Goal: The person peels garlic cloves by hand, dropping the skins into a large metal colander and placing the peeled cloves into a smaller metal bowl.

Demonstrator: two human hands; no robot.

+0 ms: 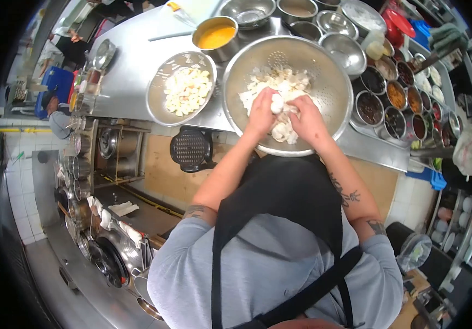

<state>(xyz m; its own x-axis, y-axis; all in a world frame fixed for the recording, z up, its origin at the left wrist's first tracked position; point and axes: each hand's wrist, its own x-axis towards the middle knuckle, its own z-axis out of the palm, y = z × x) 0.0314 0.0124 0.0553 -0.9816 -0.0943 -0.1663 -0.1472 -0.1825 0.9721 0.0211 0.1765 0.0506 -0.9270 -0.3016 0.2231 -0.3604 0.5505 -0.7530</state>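
Both my hands are over a large steel colander (326,71) that holds a heap of pale, whitish pieces (284,131), some of them like papery skins. My left hand (263,112) has its fingers closed around a round white piece (277,103), which looks like a garlic bulb. My right hand (306,118) is close beside it, fingers curled down at the whitish pieces; what its fingertips pinch is too small to name. Left of the colander, a smaller perforated bowl (156,93) holds many pale yellow-white cloves (187,90).
A pot of orange liquid (216,37) stands behind the two bowls. Steel bowls (342,52) line the back right, beside several containers of dark and orange foods (396,94). A black stool (191,148) is below the counter edge. Another person (59,122) is at the far left.
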